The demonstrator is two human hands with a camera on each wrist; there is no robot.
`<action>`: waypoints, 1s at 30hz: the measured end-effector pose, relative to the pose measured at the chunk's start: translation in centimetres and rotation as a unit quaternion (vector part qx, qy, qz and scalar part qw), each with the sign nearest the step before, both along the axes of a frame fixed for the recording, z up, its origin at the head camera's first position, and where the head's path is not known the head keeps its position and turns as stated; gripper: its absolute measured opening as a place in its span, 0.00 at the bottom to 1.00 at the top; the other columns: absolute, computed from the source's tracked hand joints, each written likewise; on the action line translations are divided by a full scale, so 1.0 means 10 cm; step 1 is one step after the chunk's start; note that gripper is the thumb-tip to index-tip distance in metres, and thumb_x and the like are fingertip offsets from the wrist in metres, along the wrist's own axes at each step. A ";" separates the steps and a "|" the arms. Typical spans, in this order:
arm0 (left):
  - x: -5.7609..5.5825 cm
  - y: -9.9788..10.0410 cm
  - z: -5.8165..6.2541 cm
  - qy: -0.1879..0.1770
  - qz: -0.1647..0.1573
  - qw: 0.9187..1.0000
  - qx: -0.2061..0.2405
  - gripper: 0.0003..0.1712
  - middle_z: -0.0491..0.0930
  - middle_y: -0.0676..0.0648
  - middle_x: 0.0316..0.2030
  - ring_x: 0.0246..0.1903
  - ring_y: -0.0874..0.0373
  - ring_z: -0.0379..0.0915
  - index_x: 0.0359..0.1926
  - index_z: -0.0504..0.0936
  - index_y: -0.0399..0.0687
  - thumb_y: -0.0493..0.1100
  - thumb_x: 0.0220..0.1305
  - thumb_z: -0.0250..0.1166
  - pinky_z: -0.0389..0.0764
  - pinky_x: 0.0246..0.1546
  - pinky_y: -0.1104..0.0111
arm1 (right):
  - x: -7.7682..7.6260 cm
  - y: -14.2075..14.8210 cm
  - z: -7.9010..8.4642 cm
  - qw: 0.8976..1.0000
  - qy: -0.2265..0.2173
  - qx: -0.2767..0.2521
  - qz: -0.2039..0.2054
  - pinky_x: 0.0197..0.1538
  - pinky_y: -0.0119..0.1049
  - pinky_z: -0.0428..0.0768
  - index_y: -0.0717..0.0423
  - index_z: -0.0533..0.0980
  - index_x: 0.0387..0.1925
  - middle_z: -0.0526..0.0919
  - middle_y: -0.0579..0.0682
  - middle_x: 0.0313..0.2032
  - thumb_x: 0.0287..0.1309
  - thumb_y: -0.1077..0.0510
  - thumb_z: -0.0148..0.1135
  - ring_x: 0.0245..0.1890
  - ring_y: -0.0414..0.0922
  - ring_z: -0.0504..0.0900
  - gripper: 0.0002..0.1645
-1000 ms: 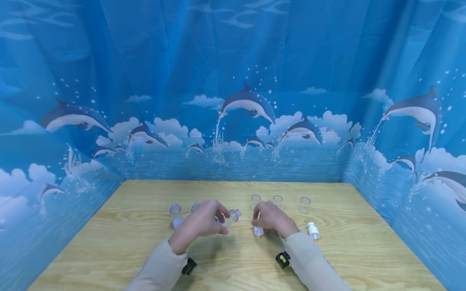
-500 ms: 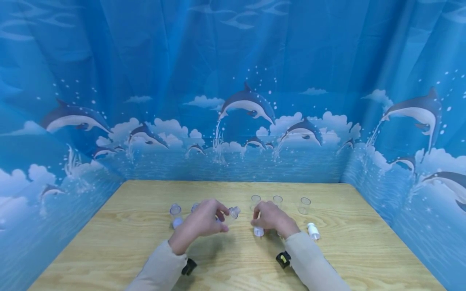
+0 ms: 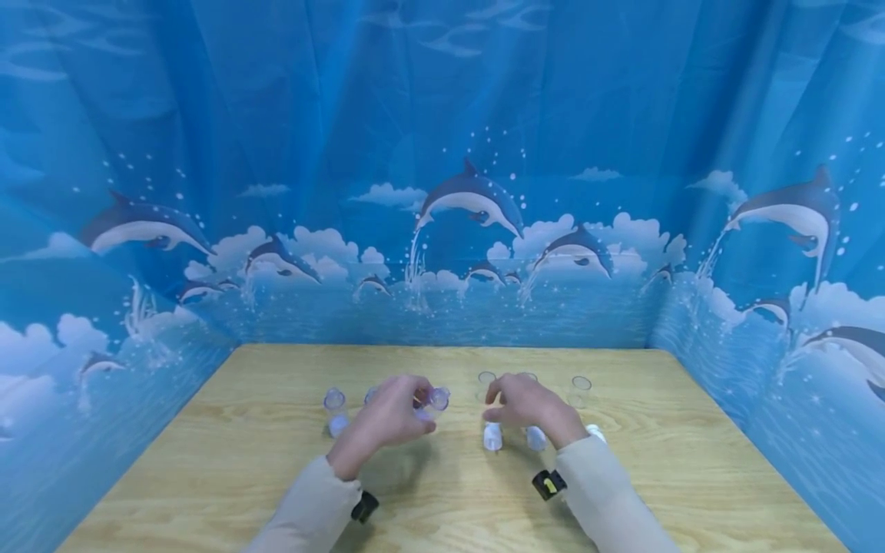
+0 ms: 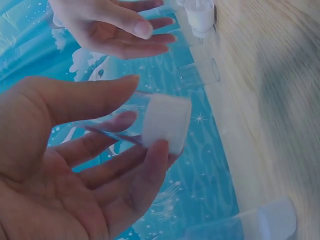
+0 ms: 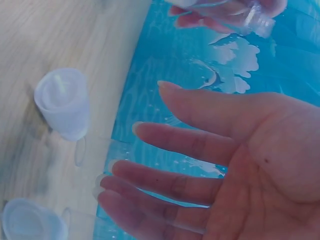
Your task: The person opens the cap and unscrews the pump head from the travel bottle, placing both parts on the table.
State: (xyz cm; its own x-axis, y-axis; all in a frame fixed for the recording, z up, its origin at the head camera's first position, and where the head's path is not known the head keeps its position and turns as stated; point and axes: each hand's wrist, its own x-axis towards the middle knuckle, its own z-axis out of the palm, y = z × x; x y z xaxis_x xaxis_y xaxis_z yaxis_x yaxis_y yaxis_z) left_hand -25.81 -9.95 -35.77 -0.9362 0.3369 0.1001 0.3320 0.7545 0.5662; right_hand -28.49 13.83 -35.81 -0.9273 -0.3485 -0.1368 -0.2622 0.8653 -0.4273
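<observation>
My left hand (image 3: 390, 415) grips a small clear plastic bottle (image 3: 439, 398) above the table, its narrow clear end pointing right. In the left wrist view a white band (image 4: 166, 122) circles the bottle's wide end, and thumb and fingers hold it. My right hand (image 3: 528, 403) hovers with fingers extended and nothing in them. Below its fingers stands a white cup-shaped piece (image 3: 492, 438), apart from the hand; in the right wrist view a small stem shows inside this white piece (image 5: 62, 102). A second white piece (image 3: 535, 438) stands to its right.
A third white piece (image 3: 594, 432) is partly hidden by the right wrist. Behind stand clear cups, one at the left (image 3: 486, 378) and one at the right (image 3: 581, 384). Left of my left hand is another clear bottle (image 3: 335, 398) with a white end. A dolphin-print curtain (image 3: 442, 307) borders the table.
My right hand has lifted off the white piece and moved slightly right, its fingers spreading. The clear bottle in my left hand has turned, its narrow end now more toward the head camera.
</observation>
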 end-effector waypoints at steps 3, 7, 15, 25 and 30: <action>-0.05 0.01 -0.04 0.009 0.007 1.000 0.004 0.18 0.85 0.45 0.35 0.34 0.53 0.79 0.42 0.86 0.40 0.33 0.47 0.79 0.84 0.35 0.59 | 0.01 0.02 0.02 1.000 0.002 0.002 0.007 0.56 0.54 0.84 0.56 0.84 0.50 0.87 0.57 0.51 0.63 0.53 0.71 0.54 0.55 0.83 0.17; -0.14 0.03 -0.07 0.006 0.032 0.999 -0.002 0.18 0.82 0.45 0.32 0.31 0.54 0.75 0.41 0.86 0.38 0.30 0.45 0.77 0.82 0.33 0.61 | 0.03 0.04 0.05 1.000 -0.002 -0.001 0.011 0.57 0.54 0.84 0.57 0.83 0.52 0.86 0.58 0.53 0.63 0.53 0.71 0.55 0.56 0.84 0.18; -0.30 0.06 -0.13 -0.039 0.063 0.997 -0.006 0.22 0.87 0.41 0.42 0.36 0.53 0.79 0.44 0.87 0.36 0.25 0.42 0.74 0.88 0.44 0.56 | 0.03 0.06 0.08 1.000 -0.009 0.002 0.014 0.58 0.55 0.83 0.56 0.83 0.53 0.86 0.59 0.53 0.64 0.52 0.71 0.55 0.56 0.84 0.19; -0.43 0.09 -0.18 -0.056 0.074 0.995 -0.036 0.19 0.75 0.51 0.26 0.24 0.58 0.63 0.34 0.87 0.37 0.21 0.37 0.66 0.72 0.25 0.67 | 0.04 0.09 0.10 1.000 -0.012 0.010 0.017 0.59 0.56 0.82 0.56 0.83 0.53 0.85 0.61 0.55 0.64 0.53 0.71 0.56 0.57 0.83 0.19; -0.43 0.10 -0.21 -0.065 0.073 0.995 -0.035 0.17 0.66 0.51 0.22 0.22 0.57 0.54 0.31 0.86 0.38 0.20 0.38 0.65 0.61 0.22 0.67 | 0.04 0.10 0.10 1.000 -0.017 0.010 0.016 0.59 0.57 0.82 0.56 0.83 0.53 0.85 0.61 0.55 0.65 0.53 0.70 0.56 0.57 0.83 0.18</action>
State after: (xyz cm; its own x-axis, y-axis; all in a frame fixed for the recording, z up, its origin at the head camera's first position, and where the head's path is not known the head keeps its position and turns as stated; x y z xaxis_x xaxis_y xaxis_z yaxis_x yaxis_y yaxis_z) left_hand -30.10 -8.97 -37.83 -0.9792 0.1979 -0.0446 0.1428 0.8287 0.5412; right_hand -28.06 14.86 -34.80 -0.9104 -0.3751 -0.1744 -0.2761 0.8650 -0.4190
